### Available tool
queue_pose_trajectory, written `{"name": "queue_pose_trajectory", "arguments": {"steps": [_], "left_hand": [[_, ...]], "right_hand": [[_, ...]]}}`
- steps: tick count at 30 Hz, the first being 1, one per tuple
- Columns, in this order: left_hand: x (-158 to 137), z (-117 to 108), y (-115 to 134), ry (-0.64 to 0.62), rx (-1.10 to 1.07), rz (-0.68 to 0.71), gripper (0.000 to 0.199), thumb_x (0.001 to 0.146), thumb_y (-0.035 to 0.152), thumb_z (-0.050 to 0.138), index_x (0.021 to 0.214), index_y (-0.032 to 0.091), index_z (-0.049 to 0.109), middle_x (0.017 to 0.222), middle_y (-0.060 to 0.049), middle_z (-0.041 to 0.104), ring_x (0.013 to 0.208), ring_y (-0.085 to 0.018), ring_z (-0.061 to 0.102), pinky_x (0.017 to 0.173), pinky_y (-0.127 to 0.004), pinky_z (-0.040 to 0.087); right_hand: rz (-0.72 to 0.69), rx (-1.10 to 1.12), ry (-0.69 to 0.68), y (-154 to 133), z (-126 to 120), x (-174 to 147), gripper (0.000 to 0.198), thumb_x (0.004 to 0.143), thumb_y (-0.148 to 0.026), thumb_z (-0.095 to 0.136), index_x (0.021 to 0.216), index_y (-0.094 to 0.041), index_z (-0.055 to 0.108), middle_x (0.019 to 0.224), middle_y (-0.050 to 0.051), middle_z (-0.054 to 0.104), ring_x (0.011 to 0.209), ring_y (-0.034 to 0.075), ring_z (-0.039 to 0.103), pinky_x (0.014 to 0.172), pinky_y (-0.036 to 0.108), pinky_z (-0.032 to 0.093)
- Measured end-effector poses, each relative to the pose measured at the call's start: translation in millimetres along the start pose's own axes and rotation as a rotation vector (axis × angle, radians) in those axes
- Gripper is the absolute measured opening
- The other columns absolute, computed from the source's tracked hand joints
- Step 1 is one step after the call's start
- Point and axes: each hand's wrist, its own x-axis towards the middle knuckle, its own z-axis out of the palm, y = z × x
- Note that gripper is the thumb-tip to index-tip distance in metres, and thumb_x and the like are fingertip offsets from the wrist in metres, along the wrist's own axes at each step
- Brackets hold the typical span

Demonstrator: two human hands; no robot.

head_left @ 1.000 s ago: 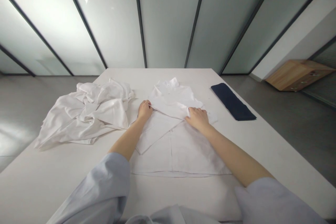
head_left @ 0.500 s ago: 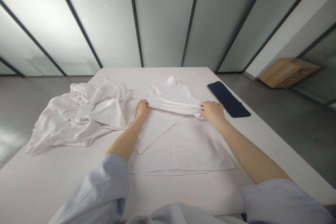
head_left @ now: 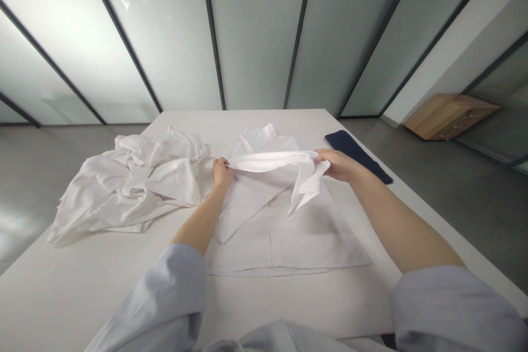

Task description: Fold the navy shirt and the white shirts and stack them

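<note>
Two bare hands are working over one white shirt point(head_left: 284, 256), and the shirt is lying flat in the middle of one white table point(head_left: 103, 302). Its collar point(head_left: 269, 130) is pointing at the far end, and its bottom edge is facing the person. The left hand point(head_left: 223, 172) is pinching one end of a long white strip point(head_left: 270, 161), which is looking like part of the shirt. The right hand point(head_left: 332, 165) is squeezing the other end and holding it up above the shirt. So both hands are clamped on the strip, and they are staying well apart from each other. A loose bit of the strip is hanging down near the right hand, and the strip is hiding some of the shirt under it. Two grey-blue sleeves point(head_left: 160, 297) are covering the upper arms.

One wooden cabinet point(head_left: 449, 116) is standing on the grey floor point(head_left: 416, 170), off to the right. I am not seeing inside it, so I cannot tell what it is holding.

One big heap of crumpled white cloth point(head_left: 136, 176) is sitting on the left side of the table, near the left arm. One dark blue folded cloth point(head_left: 358, 155) is lying near the right edge, and the right hand and arm are blocking a bit of it. Behind the table, cloudy glass panels point(head_left: 256, 33) are standing between dark bars point(head_left: 213, 38)
</note>
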Motion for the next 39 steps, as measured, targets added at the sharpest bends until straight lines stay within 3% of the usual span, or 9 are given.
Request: {"name": "queue_pose_trajectory", "arguments": {"steps": [4,8,12,15,18,26,30,36,39], "left_hand": [[0.9,1.6,-0.8,-0.004,0.005,0.003,0.02,0.072,0.003,0.051,0.078,0.022,0.05,0.09,-0.004,0.055,0.084,-0.018,0.057,0.078,-0.028,0.043],[1.3,2.3,-1.1,-0.007,0.009,0.01,0.02,0.072,0.003,0.051,0.079,0.022,0.051,0.091,-0.004,0.055,0.084,-0.018,0.057,0.077,-0.028,0.043],[0.9,1.2,0.4,-0.014,0.014,0.001,0.02,0.072,0.003,0.051,0.079,0.022,0.051,0.091,-0.004,0.056,0.084,-0.018,0.057,0.077,-0.028,0.043],[0.5,-0.3,2.0,-0.019,0.021,-0.008,0.021,0.071,0.002,0.05,0.078,0.022,0.05,0.09,-0.004,0.056,0.084,-0.018,0.057,0.078,-0.028,0.044],[0.0,-2.0,3.4,-0.029,0.024,-0.009,0.021,0.072,0.002,0.05,0.079,0.022,0.051,0.091,-0.004,0.056,0.085,-0.018,0.057,0.078,-0.028,0.044],[-1.4,-6.7,6.4,-0.076,0.064,0.008,0.02,0.073,0.003,0.052,0.08,0.022,0.053,0.092,-0.005,0.056,0.085,-0.019,0.057,0.08,-0.03,0.045],[-0.3,-7.6,6.0,-0.085,0.073,0.005,0.019,0.074,0.004,0.051,0.08,0.021,0.053,0.093,-0.005,0.056,0.087,-0.019,0.058,0.08,-0.03,0.045],[1.0,-8.2,4.6,-0.086,0.072,-0.016,0.018,0.073,0.004,0.05,0.079,0.021,0.052,0.093,-0.005,0.057,0.088,-0.019,0.058,0.079,-0.029,0.045],[0.8,-8.1,4.8,-0.086,0.076,-0.011,0.018,0.073,0.005,0.051,0.08,0.021,0.052,0.093,-0.006,0.058,0.087,-0.019,0.058,0.079,-0.03,0.045]], "right_hand": [[0.187,-0.319,0.011,32.2,-10.5,-0.4,0.015,0.06,-0.018,0.062,0.076,-0.019,0.063,0.072,0.002,0.066,0.065,0.016,0.061,0.055,0.023,0.049],[0.288,-0.494,0.042,62.5,-17.9,1.3,0.007,0.066,-0.02,0.062,0.072,-0.019,0.061,0.064,0.0,0.064,0.06,0.016,0.06,0.054,0.024,0.047],[0.105,-0.436,-0.004,73.7,-17.3,-5.8,0.01,0.067,-0.027,0.065,0.071,-0.018,0.061,0.068,0.002,0.065,0.067,0.019,0.061,0.062,0.027,0.049],[-0.026,-0.237,0.021,74.6,-14.6,-17.6,0.014,0.068,-0.03,0.063,0.076,-0.019,0.062,0.078,0.004,0.069,0.076,0.02,0.064,0.071,0.028,0.05],[-0.019,-0.049,0.019,74.7,-14.2,-29.4,0.02,0.071,-0.034,0.06,0.086,-0.021,0.063,0.088,0.006,0.071,0.083,0.021,0.066,0.075,0.03,0.052],[0.09,-0.588,-0.08,66.5,-19.6,-33.2,0.021,0.064,-0.033,0.068,0.081,-0.02,0.066,0.075,0.003,0.071,0.074,0.022,0.064,0.068,0.031,0.05],[0.139,-0.525,-0.171,62.7,-21.4,-36.3,0.03,0.061,-0.036,0.073,0.084,-0.019,0.066,0.079,0.004,0.071,0.074,0.022,0.065,0.067,0.029,0.049],[0.134,-0.196,-0.275,71.5,-30.8,-56.4,0.051,0.065,-0.048,0.073,0.106,-0.019,0.067,0.103,0.009,0.072,0.094,0.027,0.067,0.08,0.035,0.051],[0.121,-0.187,-0.359,78.3,-32.9,-69.6,0.054,0.063,-0.048,0.075,0.106,-0.016,0.069,0.101,0.01,0.073,0.097,0.03,0.066,0.085,0.039,0.051]]}}
